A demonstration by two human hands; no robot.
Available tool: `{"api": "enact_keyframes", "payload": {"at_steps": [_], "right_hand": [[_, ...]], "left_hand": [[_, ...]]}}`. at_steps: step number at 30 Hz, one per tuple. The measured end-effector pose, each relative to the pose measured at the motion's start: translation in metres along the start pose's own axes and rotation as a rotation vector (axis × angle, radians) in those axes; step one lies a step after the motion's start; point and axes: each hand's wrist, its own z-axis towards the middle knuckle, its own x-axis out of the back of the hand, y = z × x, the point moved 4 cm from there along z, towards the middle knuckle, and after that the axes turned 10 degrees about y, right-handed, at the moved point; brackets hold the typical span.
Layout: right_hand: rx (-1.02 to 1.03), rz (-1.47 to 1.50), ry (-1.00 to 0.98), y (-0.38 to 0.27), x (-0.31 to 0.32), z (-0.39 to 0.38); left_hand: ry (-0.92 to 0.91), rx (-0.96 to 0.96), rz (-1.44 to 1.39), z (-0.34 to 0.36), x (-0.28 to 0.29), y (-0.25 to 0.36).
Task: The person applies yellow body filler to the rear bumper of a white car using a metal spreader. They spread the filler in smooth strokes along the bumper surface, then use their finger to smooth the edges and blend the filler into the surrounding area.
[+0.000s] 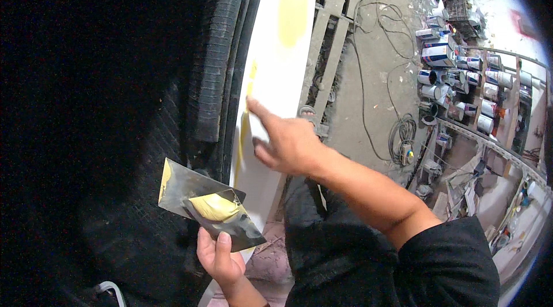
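Note:
My left hand (223,258) grips two thin, dark, flat putty spreaders that overlap, its thumb lying on the nearer spreader (235,233). A thick lump of yellow putty (216,206) sits on that one. Behind it sticks out the farther spreader (180,189), with yellow along its left edge. My right hand (288,144) is empty over a white car body panel (268,76). Its index finger is stretched out, the tip at a thin yellow putty streak (252,79) along the panel's left edge; the other fingers are partly bent. A wide yellow putty patch (294,10) covers part of the panel's far end.
Left of the panel lies a dark car interior with a ribbed black trim strip (207,76). Wooden pallet slats (333,36) lie on the floor to the right, beside a coiled cable (403,134). Farther right, shelves hold several paint cans (440,56).

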Motion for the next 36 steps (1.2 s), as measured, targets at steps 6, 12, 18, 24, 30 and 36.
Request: {"api": "enact_keyframes", "payload": {"at_steps": [6, 12, 18, 24, 30, 36], "right_hand": [[-0.005, -0.057, 0.167, 0.021, 0.028, 0.051], [0.023, -0.042, 0.225, 0.012, 0.01, 0.051], [0.002, -0.056, 0.091, 0.002, -0.016, 0.014], [0.032, -0.002, 0.047, -0.006, -0.036, -0.016], [0.015, -0.001, -0.076, -0.015, -0.041, -0.038], [0.075, 0.345, -0.033, -0.024, -0.006, -0.077]], "left_hand": [[0.006, 0.014, 0.02, -0.003, 0.004, -0.001], [0.006, 0.007, 0.021, -0.002, 0.007, -0.004], [0.023, 0.003, -0.002, -0.002, 0.011, -0.01], [0.039, -0.006, 0.035, -0.003, 0.012, -0.011], [0.036, -0.021, 0.062, -0.006, 0.002, -0.007], [-0.009, -0.009, 0.042, -0.012, -0.014, -0.003]]}}
